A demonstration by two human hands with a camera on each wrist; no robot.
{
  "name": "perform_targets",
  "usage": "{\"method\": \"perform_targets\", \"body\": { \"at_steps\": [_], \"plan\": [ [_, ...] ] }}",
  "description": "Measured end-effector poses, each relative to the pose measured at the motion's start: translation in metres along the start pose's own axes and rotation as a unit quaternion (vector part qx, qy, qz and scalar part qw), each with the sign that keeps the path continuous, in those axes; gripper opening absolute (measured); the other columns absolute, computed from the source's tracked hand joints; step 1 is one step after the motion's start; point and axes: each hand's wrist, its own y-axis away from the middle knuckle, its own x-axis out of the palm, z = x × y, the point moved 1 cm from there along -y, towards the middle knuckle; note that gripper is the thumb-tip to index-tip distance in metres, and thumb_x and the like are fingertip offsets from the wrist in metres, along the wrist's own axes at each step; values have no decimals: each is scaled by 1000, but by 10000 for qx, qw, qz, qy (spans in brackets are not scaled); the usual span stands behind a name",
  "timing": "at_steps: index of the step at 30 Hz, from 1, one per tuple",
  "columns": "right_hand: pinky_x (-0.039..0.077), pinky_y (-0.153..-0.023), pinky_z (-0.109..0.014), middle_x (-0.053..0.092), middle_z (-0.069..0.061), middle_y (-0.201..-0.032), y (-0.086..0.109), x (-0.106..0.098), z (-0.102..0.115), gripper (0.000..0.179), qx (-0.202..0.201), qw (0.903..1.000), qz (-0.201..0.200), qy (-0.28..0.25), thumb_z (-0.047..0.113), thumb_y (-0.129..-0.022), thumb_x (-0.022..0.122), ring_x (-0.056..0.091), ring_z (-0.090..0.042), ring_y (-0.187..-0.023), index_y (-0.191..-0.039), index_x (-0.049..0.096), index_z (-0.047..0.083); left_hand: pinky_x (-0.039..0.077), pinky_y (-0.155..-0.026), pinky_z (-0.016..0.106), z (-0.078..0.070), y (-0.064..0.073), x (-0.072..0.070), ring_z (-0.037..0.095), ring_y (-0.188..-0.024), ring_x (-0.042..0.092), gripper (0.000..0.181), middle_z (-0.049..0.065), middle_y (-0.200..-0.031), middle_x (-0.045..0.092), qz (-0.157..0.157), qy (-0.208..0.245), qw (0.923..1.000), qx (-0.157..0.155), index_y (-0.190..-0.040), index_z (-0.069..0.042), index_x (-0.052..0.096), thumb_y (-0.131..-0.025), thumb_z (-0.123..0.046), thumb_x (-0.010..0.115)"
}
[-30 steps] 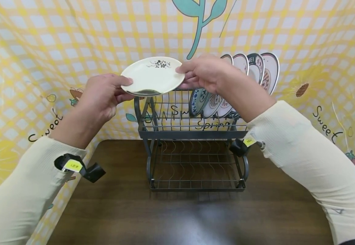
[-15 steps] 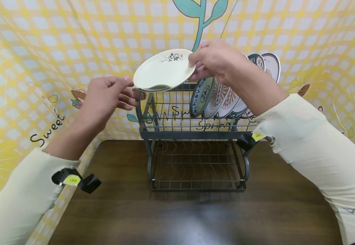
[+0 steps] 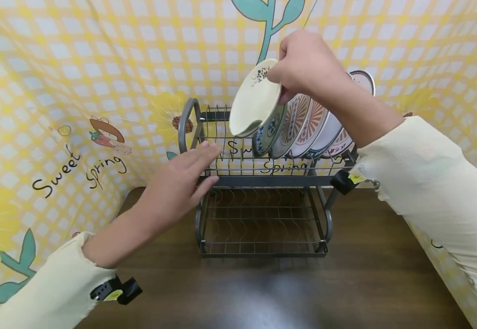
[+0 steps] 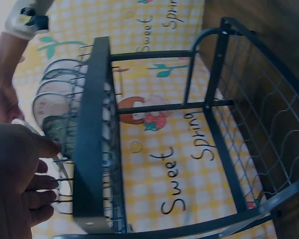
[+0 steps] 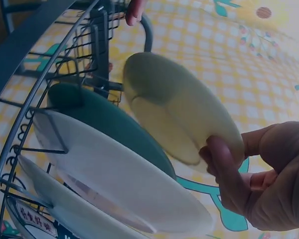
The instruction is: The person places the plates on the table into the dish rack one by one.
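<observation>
My right hand (image 3: 310, 64) pinches the upper edge of a cream plate (image 3: 252, 103) with a dark floral print. Steeply tilted, the plate hangs over the upper tier of a dark metal dish rack (image 3: 267, 181), left of the plates standing there. The right wrist view shows its plain underside, with the thumb and fingers on the edge. Nearest to it stands a green plate with a blue-patterned rim (image 3: 266, 139). My left hand (image 3: 174, 185) is at the rack's front left, fingers extended and holding nothing. In the left wrist view, those fingers (image 4: 42, 199) overlap the upper tier's wires.
Several patterned plates (image 3: 296, 123) lean in a row on the right half of the upper tier. Below is the wire lower tier (image 3: 259, 219). The rack stands on a dark wooden table (image 3: 263, 288) against a yellow checked cloth (image 3: 140, 59).
My left hand has let go of the plate and come down to the rack's front left. My right hand has carried the plate right and tipped it from nearly flat to steep.
</observation>
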Motion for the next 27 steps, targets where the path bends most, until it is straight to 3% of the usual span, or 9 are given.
{"method": "perform_targets", "body": {
  "at_steps": [5,12,14,20,27],
  "plan": [
    [62,-52,-23,65,-15,-92,-7,9,8,9,-131,9968,-155,770,10,-91,56,67,-9,-46,-86,53,5,43,-121,47,1,3,12,33,-141,54,54,18,-148,57,-153,-391,9984,391,-146,0,56,-95,-8,72],
    [58,-45,-23,60,-2,-49,-18,21,20,10,-197,9904,82,1367,4,-87,51,65,-11,-40,-84,61,3,46,-119,44,3,6,18,28,-139,56,54,15,-148,57,-274,-769,9955,482,-146,-2,56,-95,-6,72],
    [58,-44,-23,57,0,-47,-21,25,24,12,-251,9874,136,1556,4,-88,49,63,-11,-37,-82,59,5,46,-119,44,3,6,19,28,-139,56,53,14,-148,57,-291,-784,9954,460,-146,-3,56,-95,-6,72],
    [58,-44,-23,67,-11,-71,-29,37,36,17,-311,9798,257,1960,3,-90,45,57,-7,-31,-78,56,8,47,-118,44,2,6,19,28,-138,57,53,14,-147,59,-365,-725,9957,448,-145,-3,57,-94,-7,73],
    [60,-47,-24,71,-20,-111,-33,44,41,17,-126,9731,418,2262,7,-94,47,56,-7,-34,-99,63,3,48,-117,43,-1,3,20,26,-137,58,52,13,-145,60,-375,-714,9956,469,-145,-4,58,-95,-9,73]
  ]
}}
